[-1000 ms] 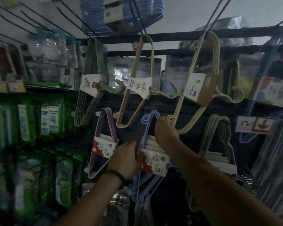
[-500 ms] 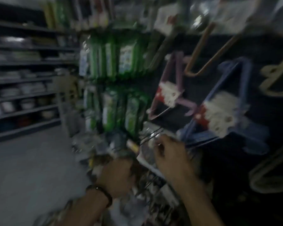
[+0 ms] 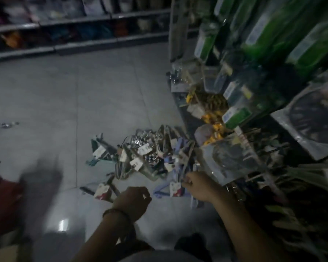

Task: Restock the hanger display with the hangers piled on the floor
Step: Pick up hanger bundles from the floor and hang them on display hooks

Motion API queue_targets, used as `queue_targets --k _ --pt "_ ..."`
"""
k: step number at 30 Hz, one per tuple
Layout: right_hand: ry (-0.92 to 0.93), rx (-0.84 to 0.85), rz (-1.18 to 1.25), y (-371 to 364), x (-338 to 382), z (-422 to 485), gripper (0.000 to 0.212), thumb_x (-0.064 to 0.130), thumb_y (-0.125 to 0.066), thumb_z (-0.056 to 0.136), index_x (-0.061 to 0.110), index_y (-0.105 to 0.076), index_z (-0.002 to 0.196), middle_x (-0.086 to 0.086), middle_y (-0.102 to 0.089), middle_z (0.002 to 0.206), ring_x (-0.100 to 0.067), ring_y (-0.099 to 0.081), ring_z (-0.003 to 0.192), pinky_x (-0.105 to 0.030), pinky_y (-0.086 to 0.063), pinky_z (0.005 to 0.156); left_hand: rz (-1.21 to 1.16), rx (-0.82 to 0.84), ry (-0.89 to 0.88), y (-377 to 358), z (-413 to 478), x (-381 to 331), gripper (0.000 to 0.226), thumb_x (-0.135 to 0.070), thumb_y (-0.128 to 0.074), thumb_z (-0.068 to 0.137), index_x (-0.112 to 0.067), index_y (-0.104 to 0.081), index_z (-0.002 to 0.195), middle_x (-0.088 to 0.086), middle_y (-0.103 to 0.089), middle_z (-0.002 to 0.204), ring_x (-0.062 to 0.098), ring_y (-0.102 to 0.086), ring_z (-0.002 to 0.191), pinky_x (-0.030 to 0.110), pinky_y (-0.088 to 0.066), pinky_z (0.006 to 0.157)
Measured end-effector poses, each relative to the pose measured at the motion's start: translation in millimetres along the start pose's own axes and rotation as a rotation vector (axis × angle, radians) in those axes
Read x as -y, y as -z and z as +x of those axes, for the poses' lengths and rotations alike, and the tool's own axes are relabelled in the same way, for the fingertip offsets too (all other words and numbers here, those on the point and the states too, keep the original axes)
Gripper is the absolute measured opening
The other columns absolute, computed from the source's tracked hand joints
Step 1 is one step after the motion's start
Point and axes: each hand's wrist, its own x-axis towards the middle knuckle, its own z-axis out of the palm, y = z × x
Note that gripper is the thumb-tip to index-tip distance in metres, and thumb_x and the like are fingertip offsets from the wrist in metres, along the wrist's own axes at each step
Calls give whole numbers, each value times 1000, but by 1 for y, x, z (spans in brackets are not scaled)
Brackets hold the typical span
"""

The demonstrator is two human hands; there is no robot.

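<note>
1. Hanger pile (image 3: 150,156): bundles of hangers heaped on the grey tiled floor (image 3: 83,95), each bundle banded with a white card label. Colours visible: teal, grey, pale blue, dark. This pile serves as the landmark for the entries below.
2. Teal bundle (image 3: 100,150): at the far-left edge of the pile, lying flat on the floor.
3. Dark bundle with red-and-white label (image 3: 102,190): just near-left of the pile, apart from the main heap.
4. Pale blue bundle (image 3: 171,188): at the near edge of the pile, red-and-white label facing up.
5. Left hand (image 3: 132,202): below the pile's near edge, fingers curled into a loose fist, nothing seen in its grasp; a dark band sits on the wrist. It lies just beside the dark bundle; contact cannot be told.
6. Right hand (image 3: 199,186): at the near-right edge of the pile, fingers pinched together at the pale blue bundle's label end. Blur hides whether it actually has hold of the bundle.
7. Display rack (image 3: 254,91): right of the pile, hung with green packets and clear-bagged goods.
8. Shelving (image 3: 83,42): well beyond the pile, across the floor; contents dim and indistinct.
</note>
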Motion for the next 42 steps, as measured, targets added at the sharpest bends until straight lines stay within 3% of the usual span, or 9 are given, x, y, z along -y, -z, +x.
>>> queue_targets --k 3,8,13,18,22,25,33,38,42 --pt "-82 -3 50 -31 3 56 39 35 -58 104 21 -46 70 3 -44 68 -14 -46 62 -34 -37 62 -84 105 -5 -11 28 44 24 -49 -51 97 -38 -67 110 -9 -74 110 12 -71 97 35 -61 85" --pt "-229 -41 175 -74 -28 158 20 30 -60 104 14 -65 115 8 -61 90 -2 -56 73 -20 -40 59 -101 259 -4 -55 117 92 29 -51 -44 96 -36 -65 109 -12 -71 107 11 -69 96 37 -60 87" --pt "-250 13 216 -132 -108 295 18 26 -60 104 13 -62 117 2 -65 99 -3 -58 77 -13 -37 56 -141 277 11 -142 248 118 24 -39 -52 103 -28 -67 119 -5 -73 116 14 -69 105 33 -57 94" --pt "-243 169 131 -214 -209 460 47 35 -66 98 12 -53 137 -10 -67 122 -23 -63 98 -32 -50 80 -212 346 66 -259 385 135 32 -33 -53 106 -18 -65 131 5 -70 131 23 -65 119 35 -54 102" --pt "-342 36 236 -265 -272 564 61 30 -73 92 13 -45 143 -14 -63 126 -36 -64 116 -47 -56 96 -290 290 132 -341 472 142 29 -29 -52 106 -16 -65 127 5 -71 127 24 -67 114 29 -52 90" --pt "-454 -50 442 -306 -305 628 95 39 -80 81 34 -20 155 -7 -48 143 -37 -55 123 -51 -51 102 -380 263 168 -392 513 147 26 -30 -56 104 -19 -65 126 4 -70 129 23 -66 115 25 -48 86" --pt "-98 -391 232 -378 -282 561 37 26 -68 97 31 -57 132 3 -65 132 -23 -57 127 -47 -46 105 -975 141 366 -409 564 137 51 -58 -70 90 -23 -59 125 -5 -67 112 19 -66 100 46 -56 93" --pt "108 -311 327 -413 -295 501 31 33 -72 95 25 -62 123 7 -66 125 -7 -57 122 -32 -48 106 -1107 158 494 -445 552 136 22 -6 -65 99 -7 -56 119 17 -70 110 41 -70 101 60 -58 92" --pt "-416 -625 215 -411 -370 504 39 38 -64 97 17 -57 129 -7 -65 124 -21 -61 116 -35 -57 94 -1009 110 483 -475 535 166 25 -26 -72 95 -18 -56 113 13 -71 121 31 -75 99 50 -63 84"
